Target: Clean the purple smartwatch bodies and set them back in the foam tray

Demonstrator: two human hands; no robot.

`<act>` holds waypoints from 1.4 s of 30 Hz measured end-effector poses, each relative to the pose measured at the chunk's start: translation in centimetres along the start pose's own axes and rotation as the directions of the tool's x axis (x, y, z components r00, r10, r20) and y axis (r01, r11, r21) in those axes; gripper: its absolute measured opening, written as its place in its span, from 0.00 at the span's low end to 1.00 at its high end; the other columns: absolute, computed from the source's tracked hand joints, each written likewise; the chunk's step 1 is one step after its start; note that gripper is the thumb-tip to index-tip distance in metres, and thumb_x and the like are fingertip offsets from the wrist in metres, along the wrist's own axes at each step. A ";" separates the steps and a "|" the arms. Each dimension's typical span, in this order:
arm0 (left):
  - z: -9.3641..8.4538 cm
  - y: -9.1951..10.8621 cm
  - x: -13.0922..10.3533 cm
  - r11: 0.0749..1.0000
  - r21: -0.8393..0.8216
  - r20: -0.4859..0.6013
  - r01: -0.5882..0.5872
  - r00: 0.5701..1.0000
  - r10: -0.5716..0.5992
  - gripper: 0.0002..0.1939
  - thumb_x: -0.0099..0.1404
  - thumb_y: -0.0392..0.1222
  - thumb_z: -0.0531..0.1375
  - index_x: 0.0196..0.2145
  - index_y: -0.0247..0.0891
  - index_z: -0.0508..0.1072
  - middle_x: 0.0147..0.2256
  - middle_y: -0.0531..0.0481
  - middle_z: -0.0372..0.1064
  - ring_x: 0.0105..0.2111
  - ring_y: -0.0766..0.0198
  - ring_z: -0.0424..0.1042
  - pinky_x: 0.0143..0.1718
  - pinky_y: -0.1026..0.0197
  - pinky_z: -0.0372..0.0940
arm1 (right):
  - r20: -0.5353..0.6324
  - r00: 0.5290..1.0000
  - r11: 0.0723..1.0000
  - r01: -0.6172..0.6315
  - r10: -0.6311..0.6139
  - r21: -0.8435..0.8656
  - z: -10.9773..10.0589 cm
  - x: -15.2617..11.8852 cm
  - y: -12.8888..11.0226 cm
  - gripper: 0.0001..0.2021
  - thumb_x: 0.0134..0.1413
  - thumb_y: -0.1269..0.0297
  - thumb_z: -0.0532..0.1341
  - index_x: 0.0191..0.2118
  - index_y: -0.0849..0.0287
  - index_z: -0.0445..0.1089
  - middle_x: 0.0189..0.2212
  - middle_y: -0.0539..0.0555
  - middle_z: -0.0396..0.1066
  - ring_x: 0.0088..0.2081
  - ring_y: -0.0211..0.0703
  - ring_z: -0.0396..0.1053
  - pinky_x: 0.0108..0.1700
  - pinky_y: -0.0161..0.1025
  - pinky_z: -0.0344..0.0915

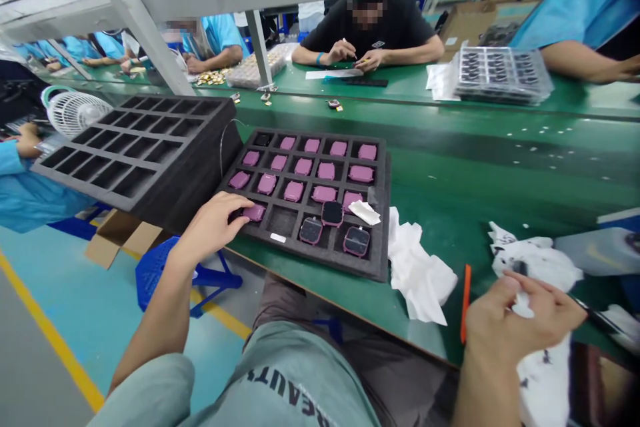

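Note:
My left hand (213, 223) reaches over the near left corner of a black foam tray (380, 260). Thumb and index finger close around a purple watch case (256, 213) in its compartment. Several more purple watch cases lie in the tray, most with their backs up. Near its right front, a dark-screened watch (332, 213) rests across the dividers by a folded white tissue (365, 212). Over on the right, my right hand (520, 313) has its fingers closed around something small with a dark end and a white part. I cannot make out what that is.
Crumpled tissue (423, 267) and an orange stick (466, 303) lie right of the tray. A stack of black foam trays (190, 160) stands left. A bottle (600, 250) lies far right. Across the green bench, a person (370, 33) works near stacked clear trays (500, 77).

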State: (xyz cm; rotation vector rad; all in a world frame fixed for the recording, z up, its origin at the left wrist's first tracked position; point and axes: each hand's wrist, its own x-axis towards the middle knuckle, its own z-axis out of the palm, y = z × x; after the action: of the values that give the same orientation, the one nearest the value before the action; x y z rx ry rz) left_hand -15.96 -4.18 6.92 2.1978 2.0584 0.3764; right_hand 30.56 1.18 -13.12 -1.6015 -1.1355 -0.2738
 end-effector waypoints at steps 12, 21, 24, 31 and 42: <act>-0.1 -1.0 1.9 0.973 0.048 0.127 -0.226 0.967 0.219 0.12 0.72 0.44 0.58 0.48 0.37 0.76 0.45 0.38 0.74 0.48 0.45 0.71 0.54 0.44 0.66 | 0.582 0.813 0.985 0.095 0.005 -0.142 -3.8 -0.4 0.9 0.26 0.48 0.67 0.53 0.52 0.60 0.77 0.56 0.64 0.75 0.53 0.59 0.73 0.49 0.53 0.71; 3.4 2.0 1.3 0.313 -0.943 -0.190 -0.114 0.956 -0.225 0.26 0.63 0.56 0.71 0.52 0.40 0.73 0.43 0.45 0.76 0.43 0.56 0.78 0.52 0.49 0.72 | 0.385 0.899 0.963 0.256 -0.208 -0.078 -6.7 2.5 -4.6 0.20 0.63 0.58 0.55 0.52 0.61 0.79 0.44 0.67 0.81 0.43 0.67 0.79 0.41 0.57 0.74; 5.1 5.7 1.4 -0.141 -0.988 -0.037 -0.069 0.974 -0.222 0.26 0.59 0.57 0.74 0.47 0.39 0.77 0.43 0.44 0.78 0.42 0.55 0.79 0.46 0.53 0.74 | 0.287 0.911 0.955 0.284 -0.297 0.087 -6.9 3.6 -11.0 0.14 0.65 0.61 0.60 0.50 0.58 0.79 0.42 0.64 0.82 0.42 0.61 0.80 0.45 0.55 0.74; 6.4 10.5 0.4 -0.421 -0.889 0.172 0.179 0.984 0.057 0.24 0.60 0.54 0.74 0.48 0.36 0.82 0.42 0.41 0.80 0.37 0.59 0.80 0.37 0.61 0.74 | 0.357 0.699 0.679 0.250 -0.620 0.690 -4.0 3.8 -23.6 0.16 0.66 0.72 0.62 0.55 0.51 0.75 0.47 0.57 0.81 0.48 0.49 0.79 0.50 0.49 0.75; 7.8 12.6 -1.2 -0.457 -0.841 0.266 0.288 0.957 0.113 0.20 0.61 0.53 0.74 0.44 0.36 0.82 0.40 0.42 0.81 0.39 0.56 0.82 0.44 0.57 0.76 | 0.429 0.736 0.674 0.049 -0.523 0.737 -3.1 1.9 -24.2 0.08 0.62 0.74 0.66 0.36 0.51 0.79 0.37 0.52 0.81 0.41 0.46 0.76 0.46 0.47 0.73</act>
State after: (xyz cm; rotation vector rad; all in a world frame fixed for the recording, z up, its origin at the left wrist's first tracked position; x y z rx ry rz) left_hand -1.85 -5.60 2.37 0.6110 0.6481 1.2064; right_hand 13.92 -1.90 4.60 -0.7940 -1.7617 0.4837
